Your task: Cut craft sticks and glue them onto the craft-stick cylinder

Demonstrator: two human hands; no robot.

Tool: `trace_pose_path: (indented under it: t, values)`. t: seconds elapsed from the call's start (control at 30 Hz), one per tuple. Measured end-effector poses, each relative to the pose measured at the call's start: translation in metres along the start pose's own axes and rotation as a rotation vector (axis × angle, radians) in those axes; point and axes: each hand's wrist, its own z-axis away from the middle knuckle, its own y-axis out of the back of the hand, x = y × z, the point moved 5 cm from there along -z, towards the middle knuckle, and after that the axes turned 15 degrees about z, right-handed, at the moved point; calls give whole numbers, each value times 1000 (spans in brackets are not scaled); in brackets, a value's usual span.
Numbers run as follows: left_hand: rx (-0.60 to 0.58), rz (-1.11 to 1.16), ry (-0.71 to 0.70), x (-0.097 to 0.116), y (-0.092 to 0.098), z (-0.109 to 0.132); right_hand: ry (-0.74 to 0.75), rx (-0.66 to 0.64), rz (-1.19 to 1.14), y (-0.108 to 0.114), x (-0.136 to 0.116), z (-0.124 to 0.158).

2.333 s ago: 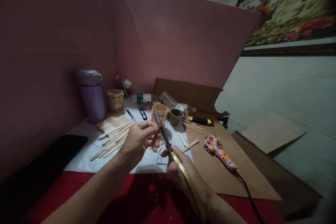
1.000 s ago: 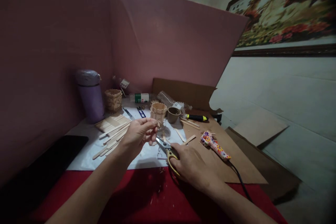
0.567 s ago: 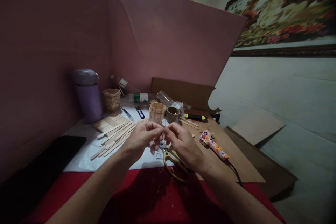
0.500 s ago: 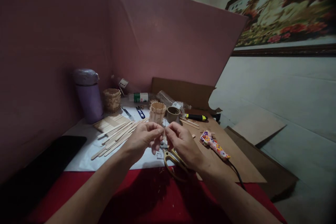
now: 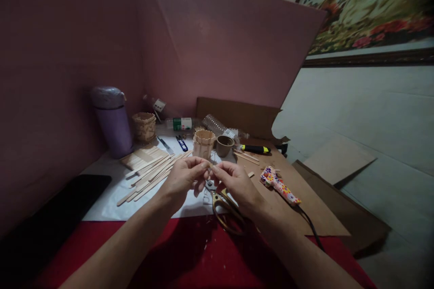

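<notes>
My left hand and my right hand meet over the middle of the table, fingertips pinched close together. Whatever sits between them is too small to make out. Just below them lie scissors with gold-coloured handles, their blades partly hidden. Behind my fingers stands a cup made of wooden sticks with a scalloped rim, and to its right a small brown-grey pot. Left of my left hand, loose wooden craft sticks lie fanned out on white paper.
A purple tumbler and a woven-looking basket stand at the back left. Plastic bottles lie behind. On the right are a yellow-black utility knife and a flower-patterned glue gun with its cord on cardboard.
My fingertips have drawn slightly closer together, still pinched over the scissors. The view has shifted a little; the objects on the table stay where they were.
</notes>
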Motion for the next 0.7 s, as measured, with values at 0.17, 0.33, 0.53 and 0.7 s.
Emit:
trace_pose_path:
  t: [0.17, 0.33, 0.53, 0.7]
  values:
    - [33, -26, -12, 1, -1, 0, 17, 10, 82, 3, 1, 1]
    - [36, -29, 52, -2, 2, -1, 1, -22, 32, 1, 3, 1]
    - [36, -76, 61, -1, 4, -4, 4, -46, 42, 3, 4, 0]
    - [217, -82, -64, 9, 15, -5, 69, 150, 266, 30, 10, -29]
